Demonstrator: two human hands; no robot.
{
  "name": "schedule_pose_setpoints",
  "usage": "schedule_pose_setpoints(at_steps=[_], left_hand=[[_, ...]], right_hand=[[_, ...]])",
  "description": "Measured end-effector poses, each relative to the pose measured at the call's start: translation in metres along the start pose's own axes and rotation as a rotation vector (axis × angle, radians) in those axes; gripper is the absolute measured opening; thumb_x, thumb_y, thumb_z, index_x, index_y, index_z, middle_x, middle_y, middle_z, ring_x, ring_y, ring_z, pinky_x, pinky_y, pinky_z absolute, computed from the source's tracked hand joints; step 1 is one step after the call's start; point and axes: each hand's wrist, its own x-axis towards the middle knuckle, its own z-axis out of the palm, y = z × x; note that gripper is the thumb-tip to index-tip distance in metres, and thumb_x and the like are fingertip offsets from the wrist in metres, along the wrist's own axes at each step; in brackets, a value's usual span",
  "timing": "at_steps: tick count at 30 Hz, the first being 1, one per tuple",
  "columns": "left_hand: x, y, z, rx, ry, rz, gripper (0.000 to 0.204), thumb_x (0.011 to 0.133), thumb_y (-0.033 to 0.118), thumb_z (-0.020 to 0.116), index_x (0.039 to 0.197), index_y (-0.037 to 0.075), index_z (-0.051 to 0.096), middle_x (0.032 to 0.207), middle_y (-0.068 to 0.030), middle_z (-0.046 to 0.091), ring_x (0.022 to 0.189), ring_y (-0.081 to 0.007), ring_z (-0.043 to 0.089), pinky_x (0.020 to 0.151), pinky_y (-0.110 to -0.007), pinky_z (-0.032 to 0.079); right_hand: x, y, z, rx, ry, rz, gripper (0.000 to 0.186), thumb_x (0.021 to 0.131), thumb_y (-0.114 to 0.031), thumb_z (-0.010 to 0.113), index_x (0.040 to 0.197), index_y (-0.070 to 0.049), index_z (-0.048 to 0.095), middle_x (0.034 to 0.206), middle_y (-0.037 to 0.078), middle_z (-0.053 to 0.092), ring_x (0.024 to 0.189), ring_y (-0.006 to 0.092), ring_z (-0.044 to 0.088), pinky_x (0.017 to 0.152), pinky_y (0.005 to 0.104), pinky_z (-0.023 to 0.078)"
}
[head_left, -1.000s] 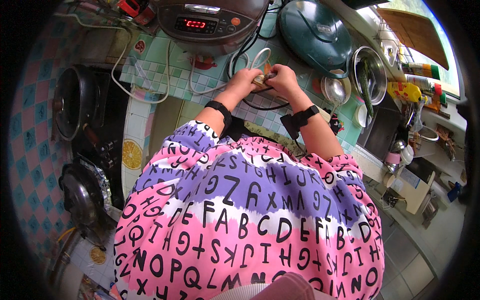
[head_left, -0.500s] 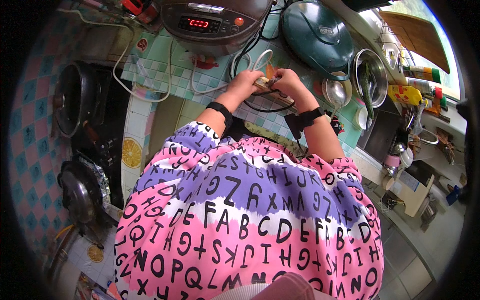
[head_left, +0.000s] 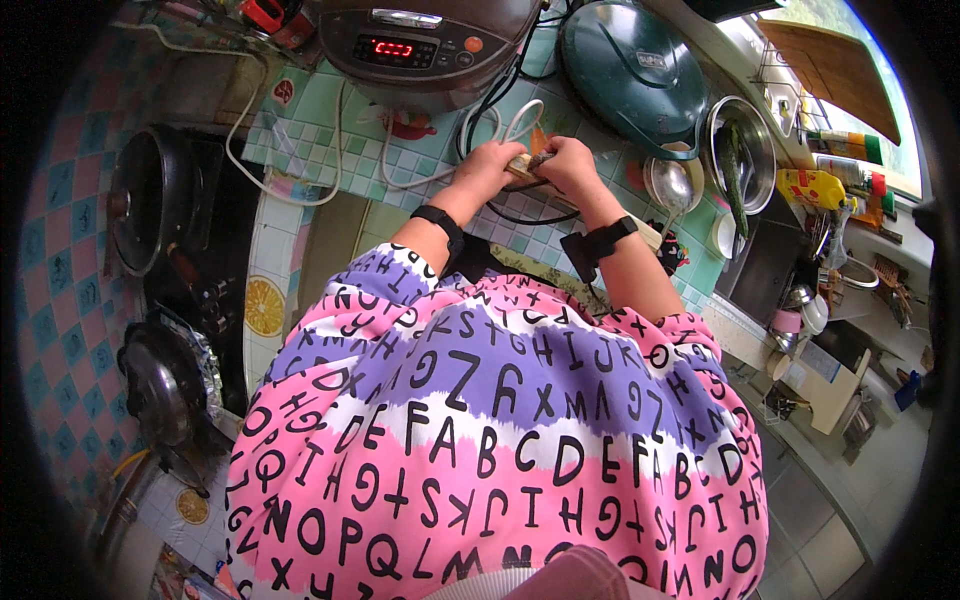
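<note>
My left hand [head_left: 484, 172] is closed around one end of a cream-coloured block that looks like a power strip [head_left: 519, 172], just over the counter's front edge. My right hand [head_left: 567, 167] pinches a dark plug [head_left: 541, 160] against its other side. From under that hand a black cord [head_left: 530, 219] loops down and to the left. Fingers hide much of the strip, so I cannot tell whether the plug sits in a socket. Behind them stands a dark rice cooker [head_left: 395, 85] with a lit red display. White cords [head_left: 522, 118] curl beside my left hand.
A round dark green appliance [head_left: 632, 75] stands behind my right hand. To its right are a metal ladle [head_left: 674, 183], a steel bowl [head_left: 762, 190] and a cucumber [head_left: 735, 175]. Dark pans [head_left: 155, 195] sit on the stove at left. A sink [head_left: 770, 262] lies at right.
My right hand has turned and shifted slightly left, closer to my left hand. The strip is now more covered by it, and the black cord loop has moved a little. My left hand has barely moved.
</note>
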Motion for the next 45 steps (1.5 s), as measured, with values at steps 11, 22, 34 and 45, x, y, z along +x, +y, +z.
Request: schedule_pose_setpoints(at_steps=[11,22,34,45], left_hand=[[-0.002,0.001,-0.003,0.007,-0.039,-0.021,0.04,0.074,0.012,0.079,0.112,0.012,0.065,0.099,-0.0178,0.066,0.096,-0.039,0.063,0.082,-0.045,0.052],[0.006,0.0,-0.004,-0.009,-0.08,-0.051,0.039,0.074,0.012,0.08,0.111,0.008,0.066,0.101,-0.02,0.067,0.096,-0.0391,0.063,0.082,-0.044,0.051],[0.018,0.046,-0.045,0.24,-0.348,-0.194,0.049,0.07,0.033,0.086,0.107,0.006,0.069,0.091,-0.0159,0.071,0.083,-0.0302,0.069,0.072,-0.04,0.052],[0.0,0.043,-0.052,0.304,-0.323,-0.048,0.037,0.073,0.028,0.081,0.101,0.008,0.066,0.092,-0.0183,0.07,0.09,-0.0379,0.066,0.076,-0.047,0.051]], right_hand=[[-0.022,0.028,-0.064,0.813,-0.118,-0.086,0.018,0.081,0.0,0.066,0.097,-0.007,0.059,0.088,0.002,0.063,0.076,0.0137,0.063,0.063,0.0267,0.052],[-0.116,0.128,-0.059,0.537,0.373,0.09,0.022,0.083,-0.012,0.073,0.1,-0.001,0.064,0.084,0.004,0.068,0.077,0.0131,0.063,0.072,0.0285,0.051],[-0.106,0.096,0.003,0.02,0.95,0.08,0.018,0.081,-0.015,0.071,0.091,-0.004,0.061,0.097,0.018,0.058,0.091,0.0403,0.056,0.078,0.0485,0.046],[-0.108,0.086,0.02,0.061,0.945,0.035,0.013,0.076,-0.003,0.066,0.089,-0.002,0.063,0.093,0.018,0.06,0.086,0.0392,0.059,0.077,0.0479,0.048]])
